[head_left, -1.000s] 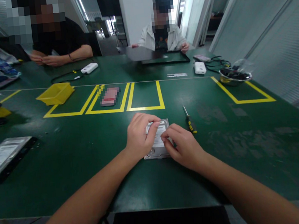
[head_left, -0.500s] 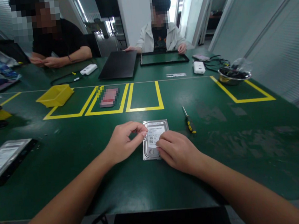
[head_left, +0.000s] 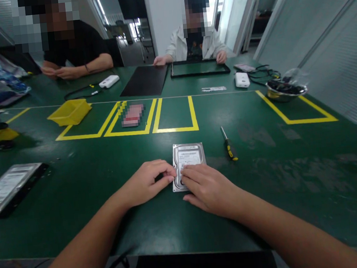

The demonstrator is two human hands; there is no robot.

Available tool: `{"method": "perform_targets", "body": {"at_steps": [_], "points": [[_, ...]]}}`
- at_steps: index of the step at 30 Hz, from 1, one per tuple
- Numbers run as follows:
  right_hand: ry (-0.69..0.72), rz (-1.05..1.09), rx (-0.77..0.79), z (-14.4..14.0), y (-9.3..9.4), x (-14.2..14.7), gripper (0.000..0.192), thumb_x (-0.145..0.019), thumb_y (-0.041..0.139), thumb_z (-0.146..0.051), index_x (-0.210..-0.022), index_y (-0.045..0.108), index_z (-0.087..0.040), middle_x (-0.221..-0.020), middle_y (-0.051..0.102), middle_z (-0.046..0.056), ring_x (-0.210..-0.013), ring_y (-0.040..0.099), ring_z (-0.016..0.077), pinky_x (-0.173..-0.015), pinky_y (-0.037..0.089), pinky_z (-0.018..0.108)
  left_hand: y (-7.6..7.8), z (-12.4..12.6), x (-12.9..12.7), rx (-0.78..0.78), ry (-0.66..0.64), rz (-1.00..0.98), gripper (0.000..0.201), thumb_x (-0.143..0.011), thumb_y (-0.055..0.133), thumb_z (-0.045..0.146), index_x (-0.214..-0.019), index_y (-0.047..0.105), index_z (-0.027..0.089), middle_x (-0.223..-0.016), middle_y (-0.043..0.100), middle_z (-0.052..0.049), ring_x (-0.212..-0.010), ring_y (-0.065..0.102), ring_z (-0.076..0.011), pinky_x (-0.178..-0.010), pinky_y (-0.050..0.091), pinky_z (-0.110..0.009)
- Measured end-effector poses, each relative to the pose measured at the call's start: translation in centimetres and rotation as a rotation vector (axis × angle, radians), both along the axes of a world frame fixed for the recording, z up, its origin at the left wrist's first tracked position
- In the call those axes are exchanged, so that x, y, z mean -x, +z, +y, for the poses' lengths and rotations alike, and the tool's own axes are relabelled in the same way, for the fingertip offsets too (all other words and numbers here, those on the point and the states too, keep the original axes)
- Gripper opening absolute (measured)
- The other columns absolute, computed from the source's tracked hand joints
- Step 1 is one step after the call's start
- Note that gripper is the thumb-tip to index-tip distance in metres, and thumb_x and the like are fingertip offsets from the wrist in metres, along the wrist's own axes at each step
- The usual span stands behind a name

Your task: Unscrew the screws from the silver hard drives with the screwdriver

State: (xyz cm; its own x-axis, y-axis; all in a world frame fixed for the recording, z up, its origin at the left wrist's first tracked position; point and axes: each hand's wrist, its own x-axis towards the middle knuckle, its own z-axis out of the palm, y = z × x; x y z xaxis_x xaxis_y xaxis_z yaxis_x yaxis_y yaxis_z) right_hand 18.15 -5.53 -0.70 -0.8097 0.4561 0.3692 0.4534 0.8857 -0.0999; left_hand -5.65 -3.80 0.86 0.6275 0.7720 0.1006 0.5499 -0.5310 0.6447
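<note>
Flat metal hard drive (head_left: 189, 160): you see silver-grey casing with a white label carrying dark print.
Work table (head_left: 295, 169): dark green top, scuffed with paler dull patches to your right.
Taped rectangles (head_left: 174, 129): bright yellow lines on the green.
Slim screwdriver (head_left: 229, 146): black and yellow handle, silver shaft.
Shallow plastic tray (head_left: 69, 112): solid yellow.
Flat rectangular panel (head_left: 144, 80): matt black.
Round metal bowl (head_left: 286, 89): shiny silver, dark contents.
Second drive in its frame (head_left: 8, 189): silver and white face, black edging, at your left.
Small box-shaped device (head_left: 242, 80): plain white.
</note>
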Motion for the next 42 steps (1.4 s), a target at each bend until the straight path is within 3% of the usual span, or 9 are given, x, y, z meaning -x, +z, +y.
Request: {"method": "perform_targets", "body": {"at_steps": [14, 42], "points": [[-0.004, -0.078, -0.023, 0.33, -0.06, -0.18, 0.029, -0.086, 0.069, -0.026, -0.11, 0.067, -0.009, -0.113, 0.069, 0.014, -0.11, 0.063, 0.0278, -0.094, 0.053, 0.041, 0.14, -0.01, 0.41, -0.032, -0.223, -0.031, 0.014, -0.092, 0.058, 0.018, -0.09, 0.072, 0.019, -0.085, 0.071, -0.002, -0.081, 0.063, -0.0138, -0.078, 0.046, -0.026], [0.013, -0.095, 0.02, 0.39, 0.16, -0.48, 0.028, -0.085, 0.071, -0.026, -0.108, 0.065, -0.01, -0.112, 0.067, 0.014, -0.111, 0.061, 0.0269, -0.094, 0.052, 0.041, -0.45, -0.04, 0.27, -0.104, -0.25, -0.019, 0.014, -0.091, 0.061, 0.021, -0.09, 0.074, 0.022, -0.083, 0.075, -0.001, -0.078, 0.064, -0.0135, -0.078, 0.044, -0.029]]}}
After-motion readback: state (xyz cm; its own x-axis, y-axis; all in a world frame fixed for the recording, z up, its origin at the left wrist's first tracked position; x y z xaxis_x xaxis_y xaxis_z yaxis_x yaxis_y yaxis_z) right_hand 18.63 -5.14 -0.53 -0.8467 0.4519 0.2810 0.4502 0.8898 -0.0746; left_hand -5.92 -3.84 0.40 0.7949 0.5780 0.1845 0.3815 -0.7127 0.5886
